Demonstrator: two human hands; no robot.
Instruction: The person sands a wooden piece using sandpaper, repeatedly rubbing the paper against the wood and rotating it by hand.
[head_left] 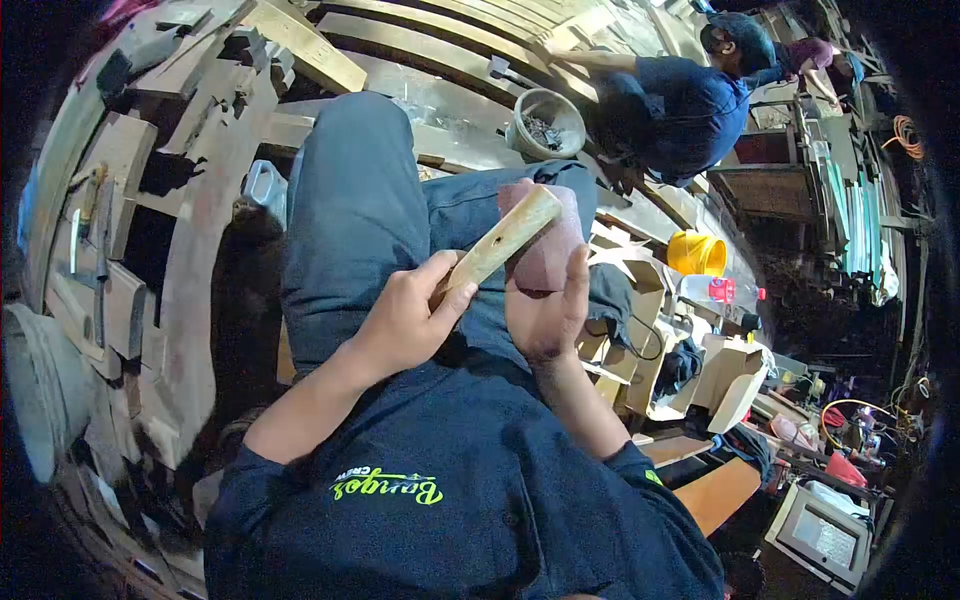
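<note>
My left hand (412,312) is closed around the lower end of a short wooden stick (500,238), which has a small dark hole in its side. The stick slants up to the right over my lap. In my right hand (545,318) lies a reddish-brown sheet of sandpaper (552,248), held against the palm with the thumb raised beside it. The upper part of the stick passes in front of the sandpaper; whether they touch I cannot tell. The sheet hides most of my right fingers.
Beyond my knees stands a bucket (546,125) with dark bits inside. A co-worker (690,100) crouches at the upper right. Wooden boards (190,250) line the left. To the right are a yellow container (697,253), a plastic bottle (722,291) and an open cardboard box (735,380).
</note>
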